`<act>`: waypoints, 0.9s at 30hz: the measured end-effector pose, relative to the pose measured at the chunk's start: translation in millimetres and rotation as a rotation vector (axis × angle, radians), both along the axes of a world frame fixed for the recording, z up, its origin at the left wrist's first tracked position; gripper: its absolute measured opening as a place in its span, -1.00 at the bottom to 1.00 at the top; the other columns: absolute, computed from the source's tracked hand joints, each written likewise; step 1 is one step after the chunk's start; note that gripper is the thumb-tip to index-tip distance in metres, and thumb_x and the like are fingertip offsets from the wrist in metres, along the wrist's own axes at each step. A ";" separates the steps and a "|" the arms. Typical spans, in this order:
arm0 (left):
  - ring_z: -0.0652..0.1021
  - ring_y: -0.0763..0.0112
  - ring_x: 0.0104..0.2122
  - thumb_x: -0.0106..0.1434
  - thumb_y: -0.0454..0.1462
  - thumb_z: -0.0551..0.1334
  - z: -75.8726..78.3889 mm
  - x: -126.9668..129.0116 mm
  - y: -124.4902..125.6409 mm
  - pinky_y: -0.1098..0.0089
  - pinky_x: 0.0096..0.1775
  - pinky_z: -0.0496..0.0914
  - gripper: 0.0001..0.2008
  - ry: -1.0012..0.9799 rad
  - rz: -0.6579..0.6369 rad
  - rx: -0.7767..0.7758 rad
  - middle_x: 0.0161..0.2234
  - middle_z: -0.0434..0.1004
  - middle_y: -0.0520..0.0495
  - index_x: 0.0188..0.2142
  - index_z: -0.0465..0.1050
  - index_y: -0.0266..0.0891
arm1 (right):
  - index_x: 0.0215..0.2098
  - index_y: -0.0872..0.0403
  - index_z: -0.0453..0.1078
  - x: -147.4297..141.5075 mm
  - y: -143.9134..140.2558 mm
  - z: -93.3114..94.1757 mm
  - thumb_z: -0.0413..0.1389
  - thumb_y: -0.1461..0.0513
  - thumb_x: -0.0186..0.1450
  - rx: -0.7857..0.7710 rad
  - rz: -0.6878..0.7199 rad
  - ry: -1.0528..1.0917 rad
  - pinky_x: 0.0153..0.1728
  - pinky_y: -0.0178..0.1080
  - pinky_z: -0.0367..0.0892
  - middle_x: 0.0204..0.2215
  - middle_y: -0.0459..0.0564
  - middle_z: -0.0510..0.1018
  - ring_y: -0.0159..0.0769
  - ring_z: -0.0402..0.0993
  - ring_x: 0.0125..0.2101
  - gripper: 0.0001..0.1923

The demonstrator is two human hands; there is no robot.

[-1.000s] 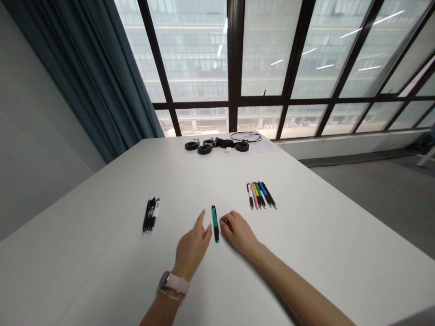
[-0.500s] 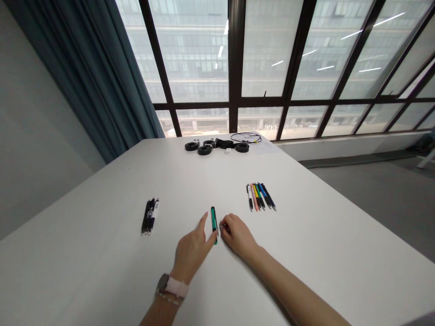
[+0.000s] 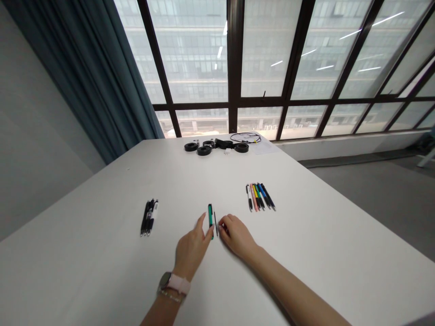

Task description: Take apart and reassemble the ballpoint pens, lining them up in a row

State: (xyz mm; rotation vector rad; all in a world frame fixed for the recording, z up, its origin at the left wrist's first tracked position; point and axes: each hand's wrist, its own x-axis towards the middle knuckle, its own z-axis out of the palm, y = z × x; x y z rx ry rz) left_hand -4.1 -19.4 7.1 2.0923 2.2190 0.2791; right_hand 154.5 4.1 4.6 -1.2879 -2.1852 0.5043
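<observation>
The left hand (image 3: pixel 192 246) has lifted the green pen (image 3: pixel 210 216) off the desk (image 3: pixel 102 262), pinching it; the right hand (image 3: pixel 236 234), at three o'clock, pinches a thin dark part (image 3: pixel 215 224).

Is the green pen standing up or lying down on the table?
Lying down. The green pen lies along the white table, between the left hand and the right hand.

The left hand (image 3: pixel 192 248) pinches a green pen (image 3: pixel 210 215) above the white table (image 3: pixel 102 253). The right hand (image 3: pixel 238 235) rests just beside it, fingertips curled. Black pens (image 3: pixel 148 217) lie left, coloured pens (image 3: pixel 260 196) right, black rings (image 3: pixel 217 146) far back.
</observation>
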 end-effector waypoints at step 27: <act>0.54 0.33 -0.49 0.36 -0.27 -0.11 2.3 -5.2 -2.8 0.43 -0.46 0.20 -0.55 -0.077 0.024 -0.022 -0.49 0.57 -0.06 0.22 0.11 -0.19 | -0.28 0.07 0.33 3.1 5.7 -1.3 -0.10 0.23 0.35 -0.125 -0.128 0.216 -0.33 -0.31 0.18 -0.41 -0.04 0.48 -0.30 0.36 -0.37 -0.82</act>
